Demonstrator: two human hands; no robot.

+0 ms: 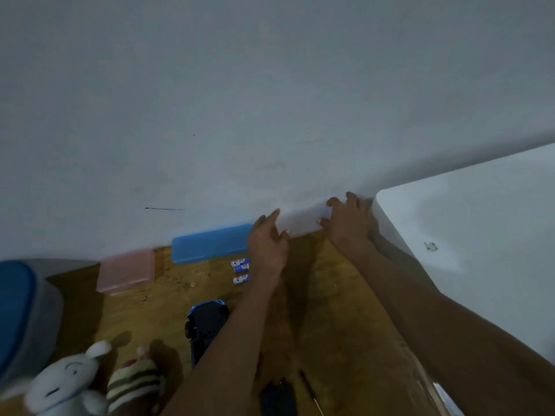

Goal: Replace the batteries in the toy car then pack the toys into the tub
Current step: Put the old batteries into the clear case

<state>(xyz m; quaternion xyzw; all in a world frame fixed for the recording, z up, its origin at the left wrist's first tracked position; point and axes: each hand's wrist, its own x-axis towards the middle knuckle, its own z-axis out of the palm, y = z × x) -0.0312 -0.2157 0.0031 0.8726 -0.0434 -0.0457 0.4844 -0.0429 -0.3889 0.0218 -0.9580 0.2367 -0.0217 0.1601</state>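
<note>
Left hand: we reach our left hand (267,250) forward over the wooden surface (330,310), forearm stretched out, fingers spread and relaxed, the index finger pointing at the wall (240,115); the grip is apart and holds nothing.
Right hand: we extend our right hand (348,223) to the foot of the wall, just beside the white appliance (480,235); the fingers are bent and splayed, the grip apart, with nothing in it that we can see.
Toy car: the blue toy car (205,328) lies underside up on the surface, just left of our left forearm.
Batteries: three blue-and-white batteries (241,270) lie near our left wrist, below the blue case (210,243).
Tub: the tub with a blue lid (21,319) stands at the left edge.
Toys: a white plush rabbit (66,382) and a striped plush toy (135,382) lie at the lower left.
Other: a pink box (126,271) sits by the wall; a screwdriver (309,391) lies near the bottom edge.
</note>
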